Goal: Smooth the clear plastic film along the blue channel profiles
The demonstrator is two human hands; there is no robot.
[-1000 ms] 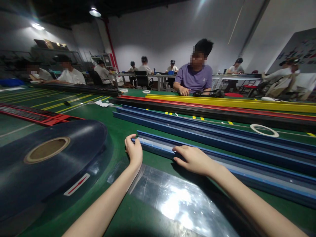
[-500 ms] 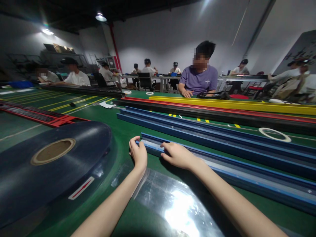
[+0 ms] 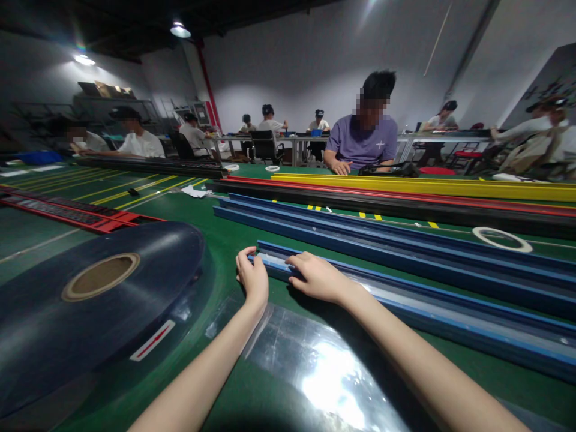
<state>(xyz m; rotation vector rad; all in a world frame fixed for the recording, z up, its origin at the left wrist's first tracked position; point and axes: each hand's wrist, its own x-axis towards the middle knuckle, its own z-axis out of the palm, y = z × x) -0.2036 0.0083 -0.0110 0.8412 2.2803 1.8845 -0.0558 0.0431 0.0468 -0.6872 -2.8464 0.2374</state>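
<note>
A long blue channel rail lies across the green table, its left end just in front of me. My left hand is curled around that left end, thumb and fingers closed on it. My right hand rests on top of the rail just right of the left hand, fingers bent and pressing down on the pale strip inside the channel. A clear shiny film sheet lies on the table under my forearms.
A big dark film roll lies flat at the left. More blue rails, then black, red and yellow rails lie behind. A tape ring sits at the right. A person in a purple shirt sits opposite; others sit further back.
My right hand has slid left along the rail, from well right of the end to close beside my left hand. The left hand has stayed on the rail's end.
</note>
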